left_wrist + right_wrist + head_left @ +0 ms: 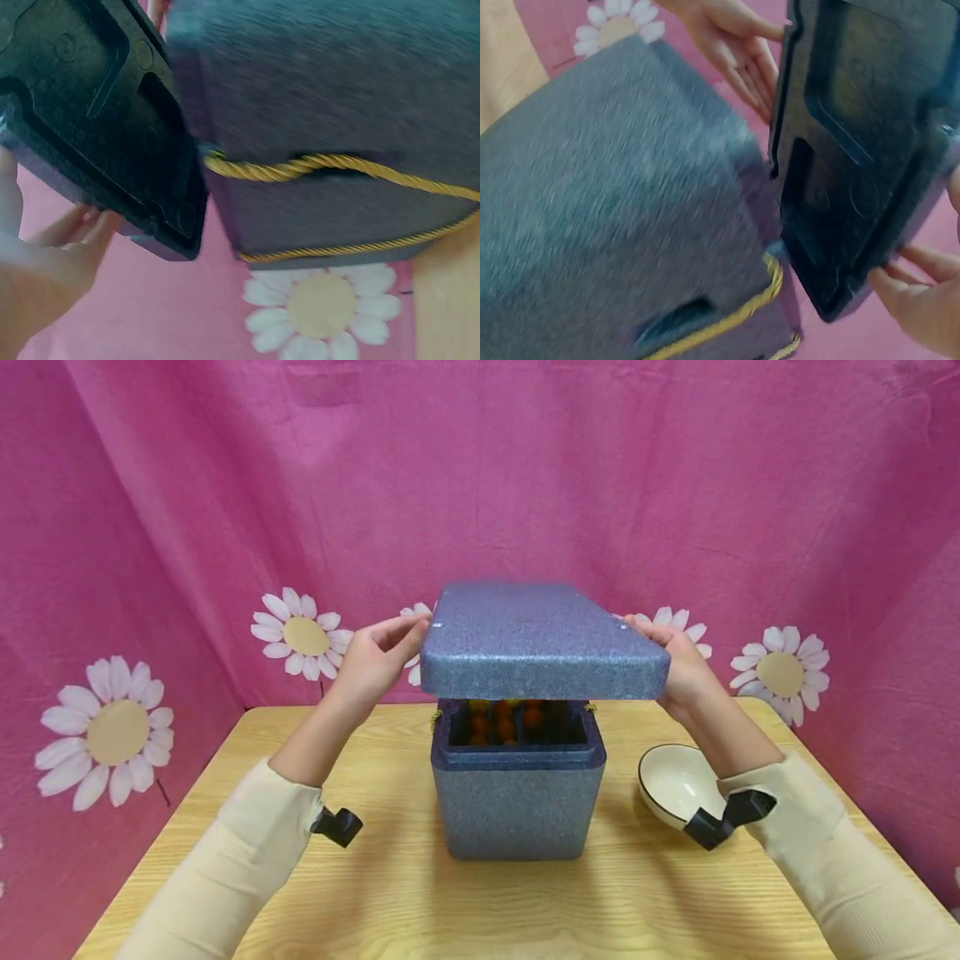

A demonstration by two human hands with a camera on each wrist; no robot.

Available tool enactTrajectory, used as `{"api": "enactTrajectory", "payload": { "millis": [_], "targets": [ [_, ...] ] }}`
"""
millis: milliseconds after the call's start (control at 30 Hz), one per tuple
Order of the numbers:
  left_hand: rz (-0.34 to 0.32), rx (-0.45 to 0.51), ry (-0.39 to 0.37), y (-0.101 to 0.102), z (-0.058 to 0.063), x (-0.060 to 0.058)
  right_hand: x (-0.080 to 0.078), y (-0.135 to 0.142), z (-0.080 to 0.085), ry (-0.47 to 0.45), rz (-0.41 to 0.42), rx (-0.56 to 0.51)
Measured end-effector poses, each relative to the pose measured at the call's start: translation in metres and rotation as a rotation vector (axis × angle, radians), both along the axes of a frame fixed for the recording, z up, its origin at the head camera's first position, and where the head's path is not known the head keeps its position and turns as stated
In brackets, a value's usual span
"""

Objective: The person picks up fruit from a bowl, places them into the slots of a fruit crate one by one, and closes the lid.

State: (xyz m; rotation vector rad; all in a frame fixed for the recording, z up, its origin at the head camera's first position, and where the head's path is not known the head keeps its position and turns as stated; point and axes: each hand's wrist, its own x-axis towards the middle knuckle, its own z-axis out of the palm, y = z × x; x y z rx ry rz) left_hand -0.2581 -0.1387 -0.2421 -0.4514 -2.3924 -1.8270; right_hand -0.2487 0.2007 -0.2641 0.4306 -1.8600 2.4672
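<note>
A grey foam cooler box (519,814) stands on the table, its top uncovered at the front. Inside it are several round orange and yellow fruits (504,727), partly in shadow. Above the box hangs its thick foam lid (543,647), tilted, with both hands on its sides. My left hand (382,656) grips the left edge, thumb on the near side. The right hand (678,668) holds the right edge, fingers partly hidden behind it. Both wrist views show the lid's dark recessed underside (97,112) and a yellow twisted rope (727,322) along the box's side.
A cream bowl with a dark rim (678,781) sits right of the box, partly behind the right wrist's camera mount (731,818). The wooden table (375,893) meets a pink curtain (450,468) printed with daisies at the back and sides.
</note>
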Motion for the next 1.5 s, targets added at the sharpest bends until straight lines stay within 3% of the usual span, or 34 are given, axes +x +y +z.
{"api": "enactTrajectory", "payload": {
  "millis": [133,333,433,600,700,867,1133,1500],
  "targets": [
    [-0.043,-0.058,0.026,-0.010,-0.017,-0.004,-0.007,0.006,-0.012,0.040,0.105,0.141],
    [-0.161,-0.077,0.037,-0.015,-0.038,-0.018,-0.019,0.010,-0.029,0.108,0.194,0.157],
    [-0.203,-0.070,0.012,-0.015,-0.046,-0.026,-0.023,0.010,-0.036,0.102,0.198,0.151],
    [-0.238,-0.001,0.004,-0.013,-0.058,-0.035,-0.026,0.008,-0.044,0.102,0.135,0.207],
    [-0.247,0.019,0.017,-0.010,-0.065,-0.040,-0.026,0.006,-0.046,0.071,0.099,0.178],
    [-0.215,0.041,0.018,-0.007,-0.069,-0.044,-0.026,0.000,-0.044,0.007,0.072,0.096],
    [-0.090,0.048,-0.023,-0.004,-0.068,-0.038,-0.020,-0.009,-0.042,-0.004,0.035,0.106],
    [-0.079,0.053,-0.011,-0.005,-0.068,-0.032,-0.014,-0.012,-0.042,-0.019,0.000,0.169]
  ]
}}
